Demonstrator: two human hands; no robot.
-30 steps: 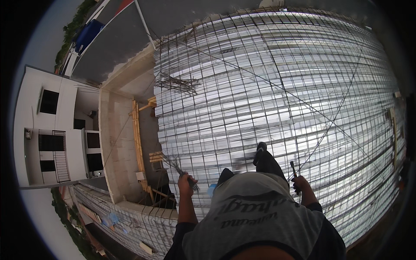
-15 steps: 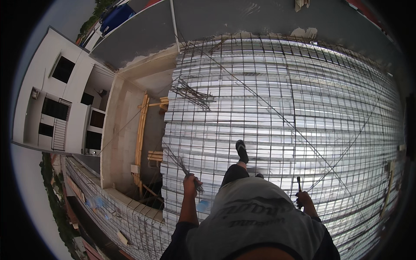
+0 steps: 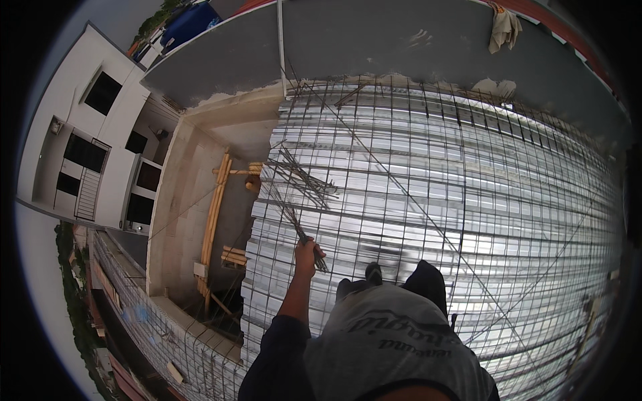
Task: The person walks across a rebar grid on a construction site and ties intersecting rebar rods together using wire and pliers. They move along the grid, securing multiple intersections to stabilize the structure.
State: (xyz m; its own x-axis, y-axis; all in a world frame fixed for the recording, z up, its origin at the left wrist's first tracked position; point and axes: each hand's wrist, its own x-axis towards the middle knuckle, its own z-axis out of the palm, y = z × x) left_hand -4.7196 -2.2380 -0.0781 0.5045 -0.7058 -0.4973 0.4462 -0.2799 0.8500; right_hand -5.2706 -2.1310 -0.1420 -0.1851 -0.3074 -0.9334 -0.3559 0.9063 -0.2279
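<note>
One bundle of thin, dark wires [image 3: 291,219] is gripped in the left hand [image 3: 309,254], with the fingers curled around its lower part; the upper ends are splayed loosely, and the lower ends are left jutting below the fist. The right hand is hidden by the grey shirt [image 3: 394,327], so whether it is spread or pressed together cannot be told. The bundle is held above ribbed, silvery metal sheeting [image 3: 348,234], near the edge of an opening. Across the sheeting, slender steel bars [image 3: 463,207] are laid in a grid of small cells, and the grid is crossed by a long diagonal bar [image 3: 428,220]. Just beyond the bundle, short straight rods [image 3: 309,180] are strewn in a loose heap. The opening is bounded by a rough beige wall [image 3: 177,200], and round yellow poles [image 3: 215,224] are set within it. On the far side, the sheeting is bordered by a flat grey wall [image 3: 381,43], over whose top a crumpled pale cloth [image 3: 503,30] is draped. One dark shoe [image 3: 373,271] is partly covered by the shirt.
</note>
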